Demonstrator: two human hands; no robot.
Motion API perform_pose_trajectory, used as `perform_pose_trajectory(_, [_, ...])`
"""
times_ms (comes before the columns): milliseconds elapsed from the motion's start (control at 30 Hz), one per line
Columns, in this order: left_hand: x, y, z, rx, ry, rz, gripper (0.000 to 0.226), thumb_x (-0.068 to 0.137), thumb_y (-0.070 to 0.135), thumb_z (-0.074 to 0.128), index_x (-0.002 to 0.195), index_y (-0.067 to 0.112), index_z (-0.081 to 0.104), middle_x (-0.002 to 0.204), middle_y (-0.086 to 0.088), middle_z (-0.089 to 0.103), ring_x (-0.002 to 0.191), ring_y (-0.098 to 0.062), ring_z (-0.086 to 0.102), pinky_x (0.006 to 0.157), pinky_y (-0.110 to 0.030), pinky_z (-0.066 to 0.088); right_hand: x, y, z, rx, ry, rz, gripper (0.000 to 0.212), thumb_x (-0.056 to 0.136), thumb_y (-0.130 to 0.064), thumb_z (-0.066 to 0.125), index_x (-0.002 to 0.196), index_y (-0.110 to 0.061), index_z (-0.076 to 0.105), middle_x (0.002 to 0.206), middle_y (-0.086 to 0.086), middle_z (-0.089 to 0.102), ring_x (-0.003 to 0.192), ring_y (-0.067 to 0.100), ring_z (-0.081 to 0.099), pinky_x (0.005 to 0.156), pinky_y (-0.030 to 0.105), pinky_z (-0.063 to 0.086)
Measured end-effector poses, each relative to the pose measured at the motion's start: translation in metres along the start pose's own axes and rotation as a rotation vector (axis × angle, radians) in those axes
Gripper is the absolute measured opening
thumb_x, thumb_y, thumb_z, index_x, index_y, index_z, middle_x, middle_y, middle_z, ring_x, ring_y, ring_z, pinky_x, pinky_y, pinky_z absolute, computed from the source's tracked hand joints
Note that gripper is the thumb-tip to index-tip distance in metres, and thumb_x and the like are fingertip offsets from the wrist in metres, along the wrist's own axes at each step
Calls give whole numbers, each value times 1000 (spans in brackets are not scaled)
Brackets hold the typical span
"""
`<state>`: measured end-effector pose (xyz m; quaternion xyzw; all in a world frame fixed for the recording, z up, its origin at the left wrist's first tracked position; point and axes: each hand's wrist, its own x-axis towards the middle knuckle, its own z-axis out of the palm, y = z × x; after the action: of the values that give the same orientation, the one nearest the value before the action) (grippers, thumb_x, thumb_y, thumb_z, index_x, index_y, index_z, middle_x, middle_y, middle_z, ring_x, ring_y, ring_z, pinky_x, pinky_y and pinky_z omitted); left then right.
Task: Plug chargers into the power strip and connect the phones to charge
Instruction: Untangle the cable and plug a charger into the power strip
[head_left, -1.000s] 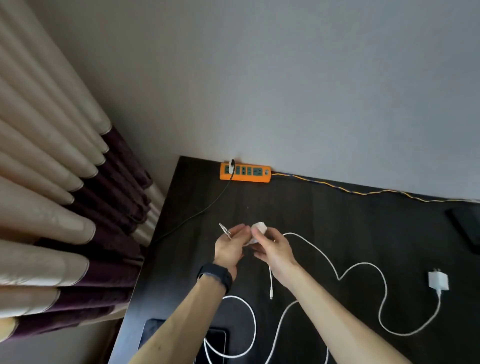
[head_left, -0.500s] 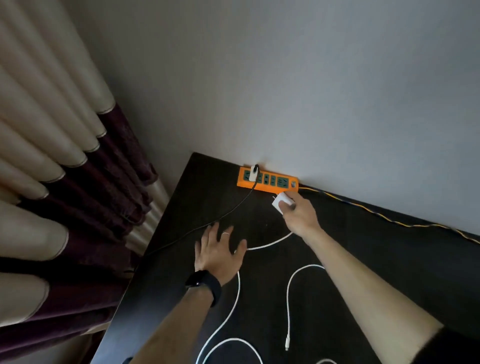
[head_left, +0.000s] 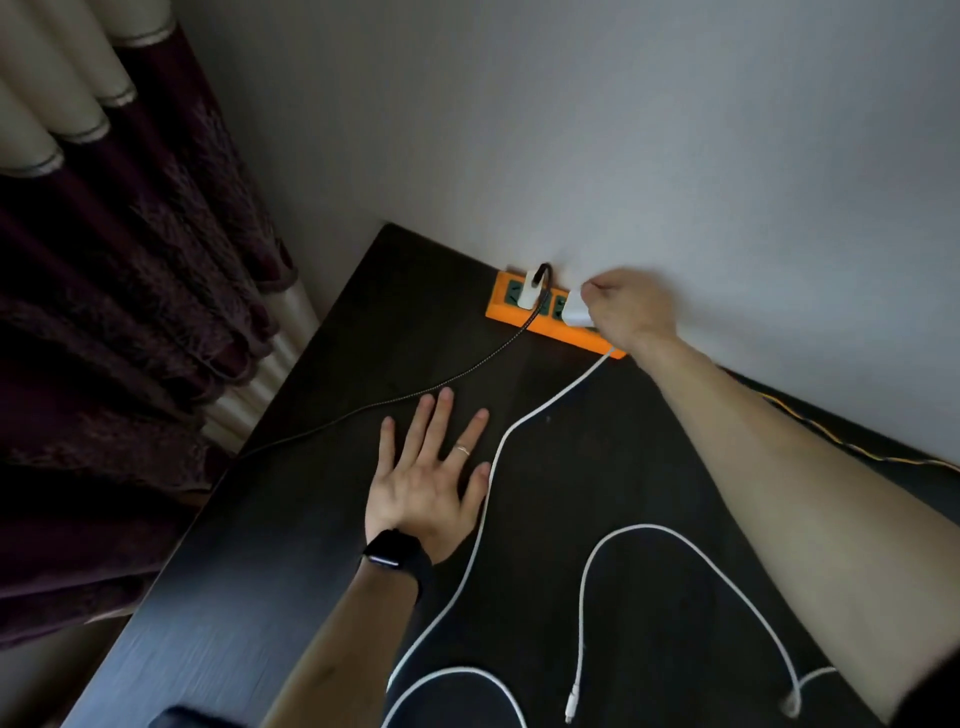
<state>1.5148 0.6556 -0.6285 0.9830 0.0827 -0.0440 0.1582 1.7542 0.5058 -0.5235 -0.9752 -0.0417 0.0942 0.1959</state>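
Observation:
An orange power strip (head_left: 540, 325) lies on the dark table (head_left: 322, 519) against the wall. A white charger with a black braided cable (head_left: 531, 293) sits in its left socket. My right hand (head_left: 626, 306) grips a second white charger (head_left: 575, 309) and holds it on the strip's middle sockets. Its white cable (head_left: 488, 478) trails back toward me. My left hand (head_left: 426, 478) rests flat on the table, fingers spread, holding nothing. A loose white cable end (head_left: 574, 696) lies near the front.
Cream and purple curtains (head_left: 119, 291) hang at the left beside the table edge. A yellow-black cord (head_left: 831, 441) runs right from the strip along the wall. A dark object (head_left: 192, 717) shows at the bottom edge.
My right hand carried the white charger from the table's middle to the power strip and now presses it onto the sockets. My left hand let go and lies flat on the table.

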Motion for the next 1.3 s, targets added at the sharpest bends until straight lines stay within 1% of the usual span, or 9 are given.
perform_pose_trajectory(300, [1,-1,4,-15,28,-10,62,96,62,16,153,48,-4,165,5,-17,151,-15,-19,121,-51,-10,17,-28,5,-361,43,-39,28,96,-30,57,104,-8,72,104,12,73,99,33,68,71,30,44])
perform_pose_trajectory(467, [-1,1,5,-17,14,-10,63,96,61,16,154,46,-2,165,4,-17,151,-16,-19,121,-53,-7,13,-39,16,-468,84,-42,28,89,-20,65,65,-12,55,77,10,68,79,32,68,57,26,37])
perform_pose_trajectory(567, [0,2,3,-12,-5,-4,63,96,60,16,154,46,-3,165,3,-18,151,-17,-19,121,-53,-9,12,-50,22,-524,120,-44,38,82,-9,67,56,-15,40,80,13,70,82,33,70,59,30,39])
perform_pose_trajectory(700, [-2,0,1,-29,-9,-16,63,95,62,17,154,47,0,165,5,-15,151,-15,-18,121,-50,-11,10,-52,22,-468,83,-3,26,88,-12,64,63,-10,54,88,14,72,82,33,68,61,31,40])
perform_pose_trajectory(800, [1,-3,0,-26,10,-26,62,95,64,18,154,48,5,166,6,-9,153,-16,-11,122,-51,-7,4,-50,13,-116,-39,28,31,100,-33,50,100,-11,71,117,14,72,112,33,66,81,32,48])
perform_pose_trajectory(867, [3,-5,-1,-7,-29,-32,62,94,65,16,153,48,5,166,7,-10,153,-16,-12,122,-51,-9,-29,-42,1,234,-9,103,42,98,-47,45,119,-21,69,127,6,69,123,30,60,102,38,47])
perform_pose_trajectory(1000, [1,-3,-12,1,-168,-47,59,98,61,18,154,46,3,165,7,-17,151,-15,-18,120,-50,-12,-165,13,-14,730,80,312,25,93,-53,51,86,-33,64,89,-9,72,85,15,73,77,39,55])
perform_pose_trajectory(1133, [-18,9,-45,-142,-306,-110,56,100,38,43,153,34,27,167,1,7,153,-22,4,123,-51,8,-325,81,-16,768,73,469,6,94,-37,64,97,-36,69,99,-7,77,81,-1,73,75,30,54])
perform_pose_trajectory(1300, [-124,22,-77,-423,-123,-322,51,92,23,56,142,18,47,146,-11,46,132,-35,39,110,-44,36,-486,122,-3,581,-15,640,13,95,-26,66,94,-38,67,96,-10,74,83,5,72,74,21,46])
